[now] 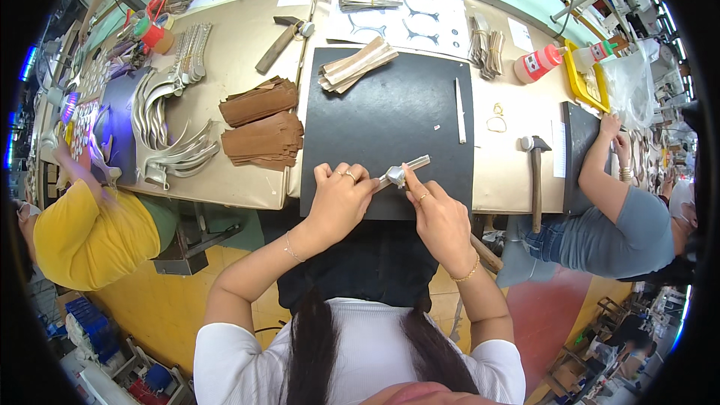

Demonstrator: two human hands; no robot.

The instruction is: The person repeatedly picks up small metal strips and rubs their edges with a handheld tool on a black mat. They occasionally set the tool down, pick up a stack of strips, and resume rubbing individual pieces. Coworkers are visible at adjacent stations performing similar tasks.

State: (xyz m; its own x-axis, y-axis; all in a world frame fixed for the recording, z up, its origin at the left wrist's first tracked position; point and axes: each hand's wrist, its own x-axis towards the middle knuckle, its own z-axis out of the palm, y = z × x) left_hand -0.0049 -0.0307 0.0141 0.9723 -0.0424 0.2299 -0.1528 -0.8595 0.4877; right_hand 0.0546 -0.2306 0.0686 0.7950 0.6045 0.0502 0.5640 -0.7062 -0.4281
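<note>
Above the near edge of a black mat (360, 131), my two hands meet at a narrow, pale strip (420, 163) with a shiny silver piece (395, 175) midway along it. My left hand (339, 199) pinches the strip's lower left end between thumb and fingers. From the other side my right hand (439, 221) grips it beside the silver piece, its index finger laid along the strip; the thumb is partly hidden. Farther up the mat lies a bundle of cream and brown strips (357, 66). A thin white stick (460, 111) rests near the mat's right edge.
Left of the mat are two stacks of brown leather strips (262, 139), curved silver pieces (180, 156) and a hammer (279, 49). On the right lie another hammer (536, 172), a red bottle (534, 64) and a yellow tray (577, 79). Co-workers sit at both sides.
</note>
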